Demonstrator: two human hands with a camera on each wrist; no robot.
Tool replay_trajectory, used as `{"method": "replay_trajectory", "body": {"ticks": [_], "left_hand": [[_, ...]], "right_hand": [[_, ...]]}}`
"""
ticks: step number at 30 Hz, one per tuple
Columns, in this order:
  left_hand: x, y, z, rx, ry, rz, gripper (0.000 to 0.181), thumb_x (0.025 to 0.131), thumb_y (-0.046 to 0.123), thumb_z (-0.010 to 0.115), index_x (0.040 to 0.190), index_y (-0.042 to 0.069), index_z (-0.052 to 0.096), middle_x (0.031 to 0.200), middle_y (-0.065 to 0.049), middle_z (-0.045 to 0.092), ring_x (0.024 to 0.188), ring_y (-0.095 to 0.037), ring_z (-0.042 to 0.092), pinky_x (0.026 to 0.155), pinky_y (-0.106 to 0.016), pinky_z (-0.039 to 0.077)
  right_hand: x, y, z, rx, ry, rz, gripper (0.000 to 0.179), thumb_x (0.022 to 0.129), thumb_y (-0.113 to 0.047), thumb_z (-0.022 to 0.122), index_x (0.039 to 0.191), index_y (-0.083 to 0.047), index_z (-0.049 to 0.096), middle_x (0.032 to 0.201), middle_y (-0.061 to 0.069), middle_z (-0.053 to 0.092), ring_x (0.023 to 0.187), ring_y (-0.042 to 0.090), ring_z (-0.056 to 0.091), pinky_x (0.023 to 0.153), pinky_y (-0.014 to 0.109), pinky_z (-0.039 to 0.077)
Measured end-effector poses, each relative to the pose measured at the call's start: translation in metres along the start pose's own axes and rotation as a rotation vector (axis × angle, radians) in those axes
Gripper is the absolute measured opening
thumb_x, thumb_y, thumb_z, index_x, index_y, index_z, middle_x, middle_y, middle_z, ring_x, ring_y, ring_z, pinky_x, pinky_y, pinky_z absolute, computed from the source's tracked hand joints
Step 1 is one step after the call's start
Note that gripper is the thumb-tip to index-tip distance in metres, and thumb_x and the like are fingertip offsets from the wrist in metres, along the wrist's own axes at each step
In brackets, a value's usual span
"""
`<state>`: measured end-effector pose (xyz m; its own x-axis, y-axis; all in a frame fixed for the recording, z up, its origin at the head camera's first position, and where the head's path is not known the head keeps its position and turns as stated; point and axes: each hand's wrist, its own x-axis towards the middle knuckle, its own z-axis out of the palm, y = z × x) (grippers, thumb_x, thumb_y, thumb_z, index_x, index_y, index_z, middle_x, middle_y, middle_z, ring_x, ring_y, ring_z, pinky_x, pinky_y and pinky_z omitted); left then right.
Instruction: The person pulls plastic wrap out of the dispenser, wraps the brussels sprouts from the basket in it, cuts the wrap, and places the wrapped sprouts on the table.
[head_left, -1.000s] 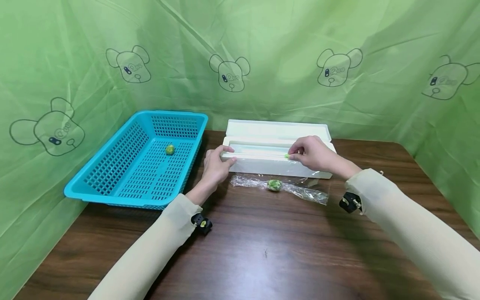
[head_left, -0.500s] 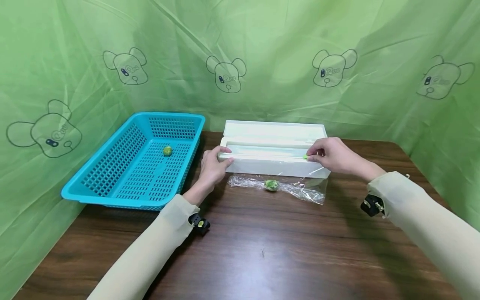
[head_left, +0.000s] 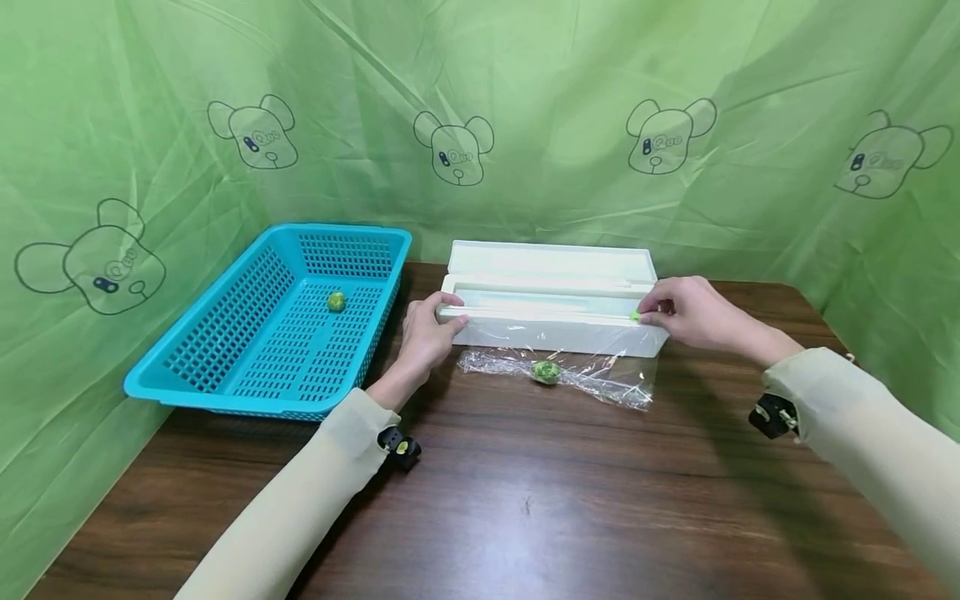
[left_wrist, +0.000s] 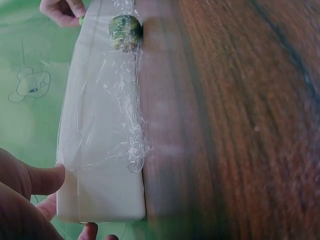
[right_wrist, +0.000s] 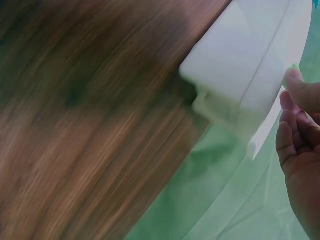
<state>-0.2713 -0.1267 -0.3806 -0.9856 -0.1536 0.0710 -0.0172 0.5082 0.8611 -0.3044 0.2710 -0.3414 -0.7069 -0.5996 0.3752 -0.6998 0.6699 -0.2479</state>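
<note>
A long white cling film dispenser point(head_left: 555, 335) lies on the table with its lid point(head_left: 553, 262) raised at the back. My left hand point(head_left: 427, 335) grips its left end, thumb in front and fingers over the top. Near the right end, my right hand point(head_left: 693, 312) pinches a small bright green slider point(head_left: 635, 317) on the dispenser's front rail. Clear cling film point(head_left: 600, 383) hangs over the front and lies bunched along the table. Wrapped in that film is a mottled green, roundish item point(head_left: 545, 372), also seen in the left wrist view; its exact kind is unclear.
To the left stands a blue plastic basket point(head_left: 255, 407) with one small yellow-green round item point(head_left: 336, 302) inside. A green cloth point(head_left: 525, 67) with mouse-like drawings encloses the back and sides of the dark wooden table point(head_left: 525, 500).
My right hand has slid the green slider rightward along the rail, from past the middle to close by the right end. The left hand keeps its hold on the dispenser.
</note>
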Motion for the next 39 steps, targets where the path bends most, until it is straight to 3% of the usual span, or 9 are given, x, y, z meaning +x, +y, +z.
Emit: {"method": "replay_trajectory", "body": {"ticks": [9, 17, 19, 22, 25, 30, 35, 37, 39], "left_hand": [[0.0, 0.001, 0.0, 0.011, 0.0, 0.003, 0.023, 0.099, 0.013, 0.075, 0.122, 0.011, 0.07, 0.133, -0.016, 0.052, 0.125, -0.034, 0.043, 0.109, -0.05, 0.035], [0.001, 0.003, 0.002, 0.023, 0.003, 0.01, 0.021, 0.099, 0.014, 0.075, 0.119, 0.01, 0.069, 0.132, -0.017, 0.051, 0.124, -0.034, 0.043, 0.109, -0.049, 0.035], [0.0, 0.002, 0.002, 0.024, 0.0, 0.009, 0.022, 0.099, 0.015, 0.074, 0.12, 0.011, 0.069, 0.133, -0.017, 0.051, 0.125, -0.034, 0.043, 0.109, -0.05, 0.035], [-0.001, 0.002, 0.002, 0.016, -0.013, 0.004, 0.025, 0.1, 0.013, 0.073, 0.125, 0.011, 0.069, 0.137, -0.017, 0.049, 0.128, -0.035, 0.042, 0.111, -0.051, 0.034], [-0.003, 0.002, 0.001, -0.003, -0.045, -0.004, 0.034, 0.101, 0.011, 0.071, 0.134, 0.013, 0.066, 0.143, -0.018, 0.046, 0.132, -0.035, 0.04, 0.113, -0.051, 0.033], [-0.006, 0.004, -0.005, -0.094, -0.119, -0.02, 0.062, 0.102, 0.008, 0.066, 0.159, 0.012, 0.043, 0.16, -0.019, 0.038, 0.145, -0.035, 0.036, 0.119, -0.05, 0.031], [-0.01, 0.008, -0.011, -0.31, -0.163, -0.127, 0.072, 0.101, 0.01, 0.058, 0.165, 0.011, 0.026, 0.161, -0.014, 0.038, 0.13, -0.031, 0.047, 0.108, -0.049, 0.041], [-0.013, 0.009, -0.01, -0.394, -0.144, -0.172, 0.073, 0.097, 0.014, 0.057, 0.163, 0.01, 0.026, 0.16, -0.014, 0.036, 0.126, -0.031, 0.046, 0.105, -0.051, 0.042], [-0.017, 0.009, -0.008, -0.422, -0.082, -0.196, 0.075, 0.093, 0.019, 0.059, 0.161, 0.01, 0.029, 0.162, -0.013, 0.03, 0.135, -0.031, 0.039, 0.112, -0.052, 0.036]], "right_hand": [[-0.018, 0.016, -0.009, -0.045, 0.029, -0.047, 0.017, 0.083, 0.001, 0.087, 0.09, -0.012, 0.08, 0.087, -0.007, 0.072, 0.074, 0.009, 0.061, 0.065, 0.025, 0.047], [-0.027, 0.023, -0.011, -0.062, 0.104, -0.075, 0.021, 0.078, 0.009, 0.088, 0.088, -0.008, 0.081, 0.084, -0.004, 0.073, 0.072, 0.01, 0.062, 0.064, 0.023, 0.047], [-0.029, 0.021, -0.009, -0.061, 0.126, -0.045, 0.019, 0.079, 0.007, 0.087, 0.089, -0.008, 0.081, 0.083, -0.004, 0.073, 0.071, 0.009, 0.061, 0.064, 0.021, 0.046], [-0.036, 0.016, -0.006, -0.038, 0.149, 0.095, 0.013, 0.085, 0.001, 0.085, 0.096, -0.007, 0.082, 0.083, -0.001, 0.075, 0.071, 0.007, 0.061, 0.065, 0.018, 0.045], [-0.047, 0.004, -0.004, 0.021, 0.176, 0.314, 0.013, 0.095, -0.012, 0.08, 0.105, -0.006, 0.081, 0.09, 0.005, 0.077, 0.076, 0.004, 0.063, 0.067, 0.015, 0.044], [-0.062, -0.022, -0.001, 0.141, 0.189, 0.634, 0.039, 0.102, -0.042, 0.069, 0.111, -0.005, 0.079, 0.091, 0.009, 0.077, 0.077, 0.011, 0.066, 0.064, 0.022, 0.047], [-0.064, -0.039, 0.009, 0.248, 0.055, 0.746, 0.061, 0.103, -0.056, 0.063, 0.123, 0.0, 0.074, 0.084, 0.01, 0.075, 0.069, 0.023, 0.067, 0.055, 0.032, 0.048], [-0.062, -0.041, 0.015, 0.273, 0.022, 0.761, 0.063, 0.102, -0.056, 0.063, 0.127, 0.001, 0.072, 0.084, 0.011, 0.075, 0.066, 0.022, 0.067, 0.054, 0.033, 0.047], [-0.06, -0.042, 0.021, 0.301, 0.015, 0.77, 0.063, 0.102, -0.055, 0.065, 0.129, 0.002, 0.072, 0.083, 0.011, 0.075, 0.065, 0.021, 0.066, 0.053, 0.032, 0.046]]}}
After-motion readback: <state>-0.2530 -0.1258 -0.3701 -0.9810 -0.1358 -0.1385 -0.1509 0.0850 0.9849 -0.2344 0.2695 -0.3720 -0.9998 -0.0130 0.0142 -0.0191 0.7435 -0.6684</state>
